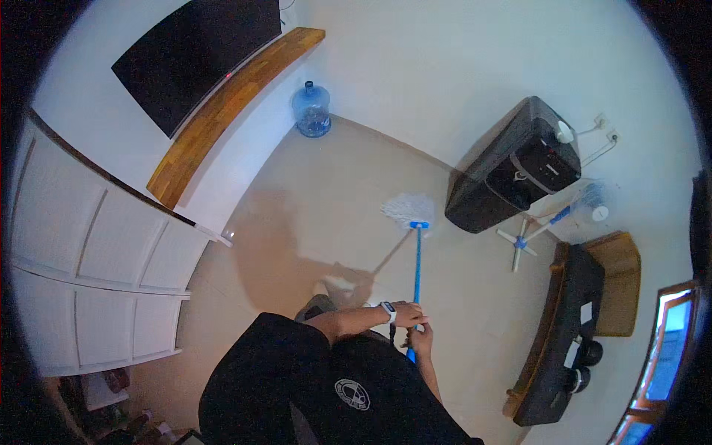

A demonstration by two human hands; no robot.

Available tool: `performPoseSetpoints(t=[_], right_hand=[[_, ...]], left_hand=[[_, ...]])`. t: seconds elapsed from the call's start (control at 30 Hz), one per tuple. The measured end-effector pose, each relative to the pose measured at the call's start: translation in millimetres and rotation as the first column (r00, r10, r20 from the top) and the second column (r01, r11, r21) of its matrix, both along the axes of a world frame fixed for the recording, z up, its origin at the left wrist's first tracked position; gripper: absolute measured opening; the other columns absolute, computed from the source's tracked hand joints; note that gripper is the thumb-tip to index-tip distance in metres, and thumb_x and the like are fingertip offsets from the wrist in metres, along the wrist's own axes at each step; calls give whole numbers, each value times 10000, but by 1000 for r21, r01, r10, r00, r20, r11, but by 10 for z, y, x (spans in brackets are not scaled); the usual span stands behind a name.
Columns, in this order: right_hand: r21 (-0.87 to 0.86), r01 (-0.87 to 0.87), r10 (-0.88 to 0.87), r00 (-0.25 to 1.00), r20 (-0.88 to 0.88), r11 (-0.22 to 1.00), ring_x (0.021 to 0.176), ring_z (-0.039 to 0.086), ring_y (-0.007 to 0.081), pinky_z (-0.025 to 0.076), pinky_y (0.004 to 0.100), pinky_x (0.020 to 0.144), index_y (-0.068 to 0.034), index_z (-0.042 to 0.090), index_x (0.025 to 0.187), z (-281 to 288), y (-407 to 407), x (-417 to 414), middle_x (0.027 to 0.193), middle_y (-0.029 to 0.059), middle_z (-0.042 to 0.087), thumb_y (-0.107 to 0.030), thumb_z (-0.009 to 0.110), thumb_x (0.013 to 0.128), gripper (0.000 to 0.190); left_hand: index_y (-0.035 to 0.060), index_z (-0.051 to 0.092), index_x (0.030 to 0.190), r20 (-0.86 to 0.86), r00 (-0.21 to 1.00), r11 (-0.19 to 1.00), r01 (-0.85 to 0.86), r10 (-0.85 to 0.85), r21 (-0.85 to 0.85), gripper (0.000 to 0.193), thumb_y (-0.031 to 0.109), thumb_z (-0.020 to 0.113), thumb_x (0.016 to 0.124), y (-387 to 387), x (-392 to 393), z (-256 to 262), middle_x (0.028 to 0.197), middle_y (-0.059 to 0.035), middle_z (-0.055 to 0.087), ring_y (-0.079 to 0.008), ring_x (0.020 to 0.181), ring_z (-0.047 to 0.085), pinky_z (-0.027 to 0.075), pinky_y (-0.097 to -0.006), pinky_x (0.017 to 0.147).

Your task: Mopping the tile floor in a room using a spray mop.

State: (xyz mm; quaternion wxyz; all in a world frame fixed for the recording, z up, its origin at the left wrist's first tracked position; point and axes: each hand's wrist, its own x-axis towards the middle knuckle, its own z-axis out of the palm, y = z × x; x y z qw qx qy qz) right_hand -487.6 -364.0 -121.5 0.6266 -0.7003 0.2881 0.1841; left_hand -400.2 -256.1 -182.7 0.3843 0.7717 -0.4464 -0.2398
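A string mop with a blue handle (418, 267) reaches away from me across the tiled floor. Its white mop head (409, 209) lies spread on the tiles, joined to the handle by a blue clamp. My left hand (410, 314), with a white-banded watch at the wrist, is at the upper part of the handle. Just below it my right hand (421, 340) is closed around the handle near its blue end. The fingers of both hands meet at the handle, and the left fingers are partly hard to make out.
A blue water jug (312, 111) stands in the far corner, below a wooden shelf (222, 119). Right of the mop head are a dark covered cabinet (500, 167), a standing fan (520, 242) and a dark bench (573, 322). White drawers (105, 233) stand at the left.
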Motion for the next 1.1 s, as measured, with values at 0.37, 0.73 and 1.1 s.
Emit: performPoseSetpoints(t=[0.37, 0.73, 1.1], right_hand=[[75, -35, 37, 999, -23, 997, 430, 494, 120, 387, 251, 379, -17, 496, 908, -36, 119, 419, 582, 56, 528, -152, 587, 829, 181], [159, -500, 505, 863, 11, 851, 533, 516, 97, 411, 250, 471, -8, 583, 926, -282, 1242, 1403, 643, 37, 572, -170, 662, 774, 235], [-113, -967, 973, 228, 27, 230, 748, 603, 163, 475, 304, 671, -33, 580, 1047, 247, 2132, 1987, 833, 103, 645, -284, 647, 766, 382]], left_hand=[[80, 653, 790, 20, 1000, 968, 3, -8, 252, 625, 530, 232, 892, 209, 441, 313, 897, -77, 613, -294, 1034, 481, 415, -431, 862], [79, 641, 661, 85, 942, 850, -330, 324, 412, 614, 522, 278, 881, 1747, 938, 268, 695, -133, 612, -350, 738, 545, 405, -438, 779], [130, 437, 1274, 235, 528, 225, -666, 816, 711, 829, 733, 180, 767, 2567, 411, 141, 1200, -203, 502, -411, 1180, 378, 332, -603, 877]])
